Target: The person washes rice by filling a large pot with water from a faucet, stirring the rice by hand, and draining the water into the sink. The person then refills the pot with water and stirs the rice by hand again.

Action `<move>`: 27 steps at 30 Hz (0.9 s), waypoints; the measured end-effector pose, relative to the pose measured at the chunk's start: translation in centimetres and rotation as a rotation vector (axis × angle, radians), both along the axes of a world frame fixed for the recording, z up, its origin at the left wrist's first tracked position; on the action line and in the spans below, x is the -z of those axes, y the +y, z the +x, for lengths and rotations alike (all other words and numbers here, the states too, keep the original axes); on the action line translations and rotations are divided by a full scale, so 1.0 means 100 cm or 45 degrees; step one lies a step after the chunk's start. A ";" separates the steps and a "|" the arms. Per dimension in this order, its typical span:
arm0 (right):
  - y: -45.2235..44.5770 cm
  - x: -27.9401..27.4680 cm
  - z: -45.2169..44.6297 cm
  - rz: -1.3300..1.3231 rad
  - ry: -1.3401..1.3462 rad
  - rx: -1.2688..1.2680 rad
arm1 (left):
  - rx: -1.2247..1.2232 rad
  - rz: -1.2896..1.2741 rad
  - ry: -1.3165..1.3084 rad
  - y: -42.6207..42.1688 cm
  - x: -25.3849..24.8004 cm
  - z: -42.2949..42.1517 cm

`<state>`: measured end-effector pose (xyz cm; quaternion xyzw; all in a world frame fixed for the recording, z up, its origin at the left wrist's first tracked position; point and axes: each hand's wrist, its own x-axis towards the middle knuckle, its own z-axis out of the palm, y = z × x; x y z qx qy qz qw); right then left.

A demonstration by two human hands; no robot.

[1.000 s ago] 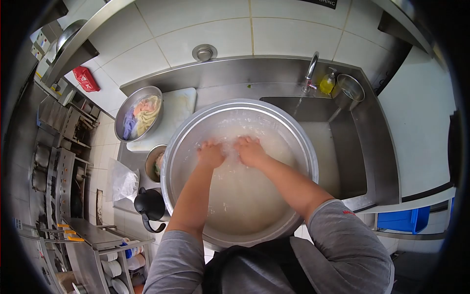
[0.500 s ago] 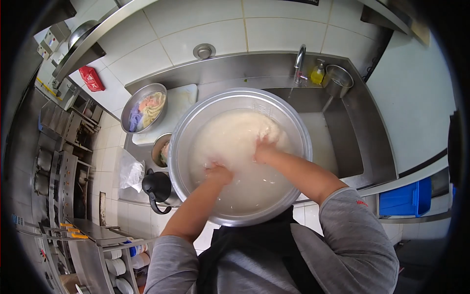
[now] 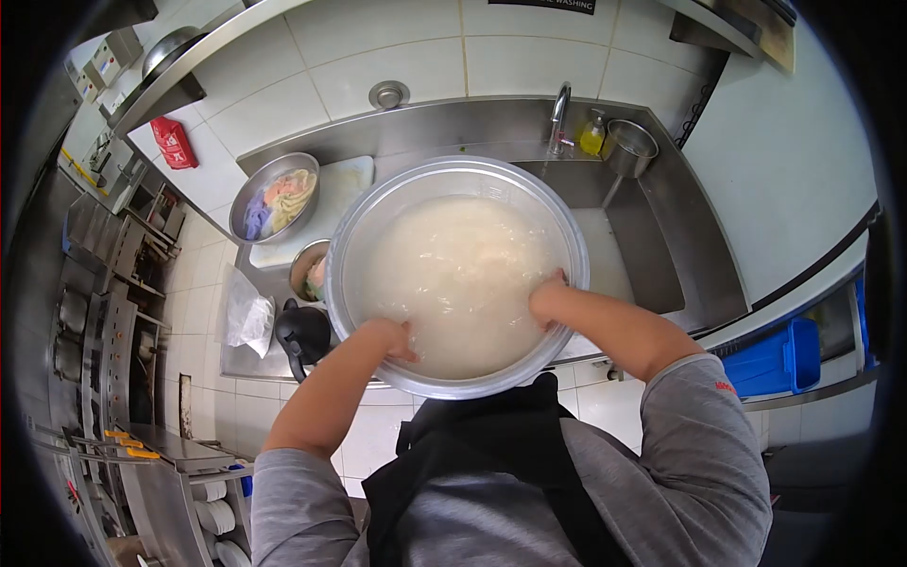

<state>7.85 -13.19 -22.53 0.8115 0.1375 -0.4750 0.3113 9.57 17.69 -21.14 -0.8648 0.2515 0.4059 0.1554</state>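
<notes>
A large round metal basin [image 3: 457, 387] holds milky water over a pale mass that looks like rice [image 3: 463, 246]. My left hand [image 3: 389, 338] is at the basin's near left side, just inside the wall, with its fingertips at the cloudy water. On the opposite side, my right hand [image 3: 551, 300] is by the inner right wall, fingers partly hidden. Both hands look loosely open and nothing shows in them.
Left of the basin are a bowl of coloured strips [image 3: 276, 198], a white cutting board [image 3: 354, 180], a small metal bowl [image 3: 300, 269], a black jug [image 3: 302, 331] and a plastic bag [image 3: 250, 317]. A sink [image 3: 652, 255], faucet [image 3: 559, 118], soap bottle [image 3: 592, 132] and metal pot [image 3: 630, 148] are right.
Both hands have drawn apart from the middle of the basin to its sides, coming up out of the cloudy water. The pale contents look more evenly spread, and the view has shifted slightly.
</notes>
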 end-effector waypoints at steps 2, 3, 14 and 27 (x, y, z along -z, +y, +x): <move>0.030 0.001 -0.015 0.037 0.075 0.161 | 0.026 0.121 0.090 -0.025 -0.011 -0.019; 0.044 0.002 -0.022 0.078 0.142 0.327 | 0.020 0.115 0.093 -0.034 -0.011 -0.028; 0.116 -0.034 -0.059 0.691 0.265 0.024 | 0.125 -0.195 0.147 -0.057 -0.007 -0.051; 0.104 -0.087 0.012 1.271 0.138 1.035 | -0.260 -0.730 -0.969 0.048 -0.030 -0.023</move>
